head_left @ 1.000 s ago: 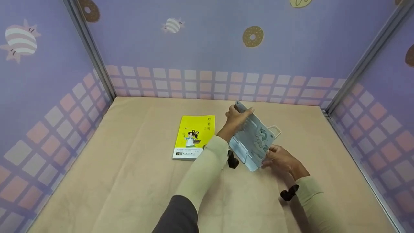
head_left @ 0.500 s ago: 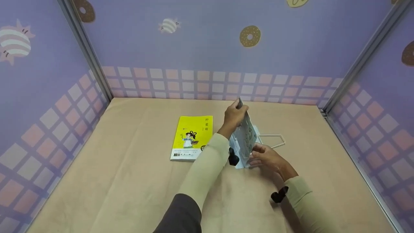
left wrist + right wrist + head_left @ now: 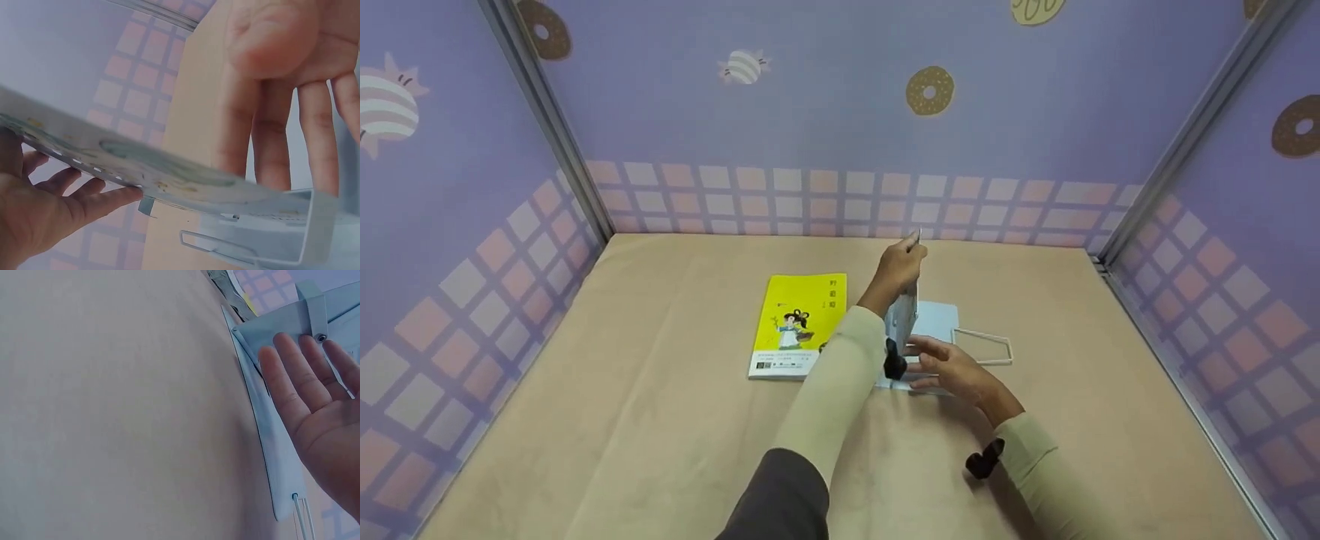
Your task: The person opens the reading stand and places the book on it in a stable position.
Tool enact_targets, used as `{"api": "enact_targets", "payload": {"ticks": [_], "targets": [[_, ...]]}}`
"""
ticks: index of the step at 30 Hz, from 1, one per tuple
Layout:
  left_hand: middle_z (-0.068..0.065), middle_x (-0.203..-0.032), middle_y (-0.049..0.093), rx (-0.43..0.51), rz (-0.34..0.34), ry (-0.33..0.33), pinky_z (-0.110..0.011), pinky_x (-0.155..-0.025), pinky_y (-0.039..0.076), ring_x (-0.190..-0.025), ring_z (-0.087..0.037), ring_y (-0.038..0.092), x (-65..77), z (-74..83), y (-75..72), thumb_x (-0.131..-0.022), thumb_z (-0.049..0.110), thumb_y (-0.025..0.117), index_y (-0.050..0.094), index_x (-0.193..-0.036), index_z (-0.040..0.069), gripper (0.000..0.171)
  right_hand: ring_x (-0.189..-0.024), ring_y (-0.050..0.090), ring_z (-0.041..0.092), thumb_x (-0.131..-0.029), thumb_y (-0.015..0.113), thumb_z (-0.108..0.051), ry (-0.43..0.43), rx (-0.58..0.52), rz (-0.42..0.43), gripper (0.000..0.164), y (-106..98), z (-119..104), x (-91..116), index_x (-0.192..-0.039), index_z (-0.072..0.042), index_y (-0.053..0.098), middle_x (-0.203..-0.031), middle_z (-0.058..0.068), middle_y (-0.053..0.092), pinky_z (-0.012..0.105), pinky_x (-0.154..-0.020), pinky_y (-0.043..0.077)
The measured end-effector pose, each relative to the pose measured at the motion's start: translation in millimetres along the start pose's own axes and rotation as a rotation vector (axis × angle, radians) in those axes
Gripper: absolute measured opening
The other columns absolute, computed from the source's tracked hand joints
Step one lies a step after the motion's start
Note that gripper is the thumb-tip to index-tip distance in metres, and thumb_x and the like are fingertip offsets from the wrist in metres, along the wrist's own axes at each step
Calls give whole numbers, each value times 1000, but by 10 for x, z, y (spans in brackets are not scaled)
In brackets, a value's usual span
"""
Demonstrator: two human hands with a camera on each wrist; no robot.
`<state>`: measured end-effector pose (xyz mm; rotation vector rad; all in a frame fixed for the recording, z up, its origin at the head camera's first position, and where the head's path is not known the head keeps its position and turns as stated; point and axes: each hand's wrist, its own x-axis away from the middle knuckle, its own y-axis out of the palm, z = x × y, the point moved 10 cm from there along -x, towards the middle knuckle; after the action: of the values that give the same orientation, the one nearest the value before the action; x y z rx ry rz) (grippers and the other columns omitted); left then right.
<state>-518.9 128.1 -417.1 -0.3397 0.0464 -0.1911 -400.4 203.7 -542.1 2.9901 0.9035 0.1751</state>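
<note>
A light blue book stand with a printed front panel (image 3: 901,322) is unfolded on the table. Its panel stands almost edge-on in the head view, above a flat base (image 3: 939,319). My left hand (image 3: 901,266) grips the panel's upper edge. In the left wrist view, that hand's fingers (image 3: 107,205) lie along the panel's perforated edge; its thumb is hidden. My right hand (image 3: 952,371) is beside the lower part of the stand, over the base. Its fingers (image 3: 301,379) are extended near a pale clip (image 3: 316,312); whether they touch the stand I cannot tell.
A yellow book (image 3: 802,315) with an illustrated cover lies left of the stand, partly behind my left sleeve (image 3: 840,375). A white wire loop (image 3: 1011,351) sticks out to the right of the base. Patterned walls (image 3: 810,199) surround the cloth-covered table (image 3: 675,390).
The stand's panel has swung from a tilted pose to nearly upright, and its base now lies flat. Both hands have shifted left; my right hand's fingers have straightened away from the panel edge.
</note>
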Motion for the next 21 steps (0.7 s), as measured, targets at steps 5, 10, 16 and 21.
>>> {"api": "enact_targets", "payload": {"ticks": [5, 10, 16, 21], "targets": [[-4, -154, 37, -2, -45, 44, -40, -105, 41, -139, -24, 40, 8, 2, 15, -99, 41, 39, 31, -150, 28, 53, -123, 54, 40, -101, 46, -31, 44, 193, 87, 53, -137, -49, 38, -144, -2, 36, -146, 22, 41, 50, -93, 50], [-4, -151, 41, -23, 1, 65, -40, -114, 32, -142, -25, 35, -1, -4, -34, -98, 40, 39, 35, -148, 28, 52, -120, 55, 38, -97, 54, -30, 107, 549, 320, 49, -489, -161, 143, -137, -1, 48, -139, 21, 51, 48, -93, 50], [-4, -149, 44, -27, 24, 63, -41, -114, 32, -140, -25, 38, 5, -35, -71, -98, 41, 39, 37, -148, 27, 52, -123, 49, 46, -94, 54, -22, 209, 843, 551, 49, -901, -242, 389, -133, 5, 49, -135, 30, 49, 54, -98, 44], [-4, -149, 44, -27, 36, 67, -41, -113, 34, -139, -24, 40, 17, -46, -99, -98, 41, 39, 37, -147, 28, 51, -111, 49, 52, -91, 51, -22, 307, 1022, 694, 49, -1150, -260, 621, -126, 12, 51, -121, 35, 49, 57, -86, 46]]}}
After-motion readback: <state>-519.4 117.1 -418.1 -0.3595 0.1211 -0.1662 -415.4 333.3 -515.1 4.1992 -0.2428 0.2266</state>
